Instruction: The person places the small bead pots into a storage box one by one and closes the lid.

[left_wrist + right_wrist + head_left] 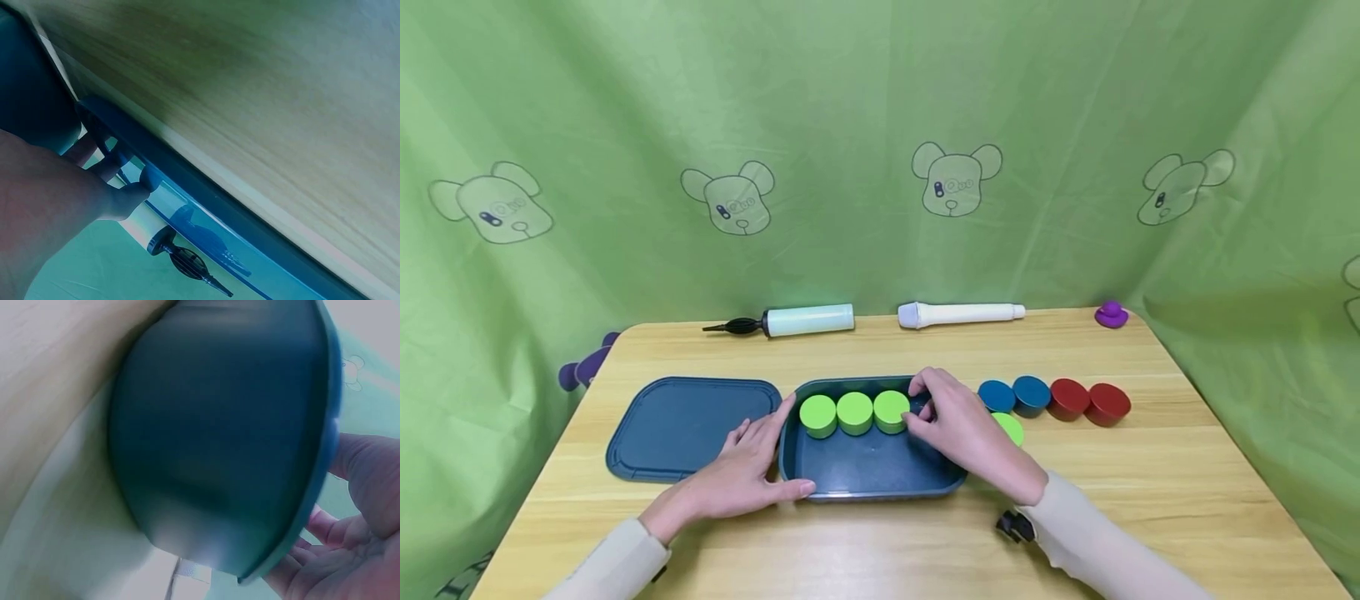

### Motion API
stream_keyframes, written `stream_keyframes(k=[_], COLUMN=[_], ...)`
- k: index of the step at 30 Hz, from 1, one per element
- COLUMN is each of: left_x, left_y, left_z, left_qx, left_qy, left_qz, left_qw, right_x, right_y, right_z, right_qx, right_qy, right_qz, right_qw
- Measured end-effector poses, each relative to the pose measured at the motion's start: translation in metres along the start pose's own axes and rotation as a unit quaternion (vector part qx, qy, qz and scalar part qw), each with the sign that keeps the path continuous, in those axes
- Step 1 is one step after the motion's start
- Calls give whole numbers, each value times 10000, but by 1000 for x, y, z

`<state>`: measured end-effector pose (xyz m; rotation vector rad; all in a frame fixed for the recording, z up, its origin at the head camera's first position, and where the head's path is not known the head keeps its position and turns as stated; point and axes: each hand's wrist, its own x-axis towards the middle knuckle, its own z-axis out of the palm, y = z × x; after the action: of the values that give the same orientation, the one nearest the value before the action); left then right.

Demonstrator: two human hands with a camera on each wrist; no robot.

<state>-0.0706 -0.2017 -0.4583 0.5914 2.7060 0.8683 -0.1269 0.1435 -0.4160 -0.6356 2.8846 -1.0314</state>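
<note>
A dark blue tray [872, 467] sits in front of me, with three lime-green discs [854, 413] in a row along its far side. My left hand [741, 471] rests against the tray's left end, fingers extended and thumb on the front rim. Over the tray's right end, my right hand [955, 421] has thumb and index finger bent beside the rightmost green disc, a gap between their tips. Whether they touch that disc I cannot tell. Another green disc [1008, 428] lies outside, partly hidden by the right hand. In the right wrist view, the tray wall [219, 425] hides some fingertips.
A flat blue lid [685, 425] lies left of the tray. Two blue discs [1032, 395] and two red discs [1069, 398] line up to the right. Along the back edge are a hand pump [808, 320], a white tube [966, 313] and a purple hat-shaped piece [1111, 315].
</note>
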Motion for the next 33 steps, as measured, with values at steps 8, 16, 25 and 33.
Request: stream_keyframes(k=[8, 16, 25, 33], left_x=[-2, -1, 0, 0], left_y=[-1, -3, -3, -2], left_z=[-2, 0, 1, 0], left_qx=[-8, -22, 26, -25], left_qy=[31, -14, -49, -2], left_qz=[2, -30, -33, 11], left_qw=[10000, 10000, 10000, 10000], right_x=[-6, -17, -28, -42], right_y=[4, 15, 31, 43], right_z=[-7, -23, -34, -39], right_qx=[-33, 156, 77, -69], right_qy=[297, 719, 903, 990], right_qz=[-218, -292, -144, -17], right_qw=[9993, 9969, 9958, 9951])
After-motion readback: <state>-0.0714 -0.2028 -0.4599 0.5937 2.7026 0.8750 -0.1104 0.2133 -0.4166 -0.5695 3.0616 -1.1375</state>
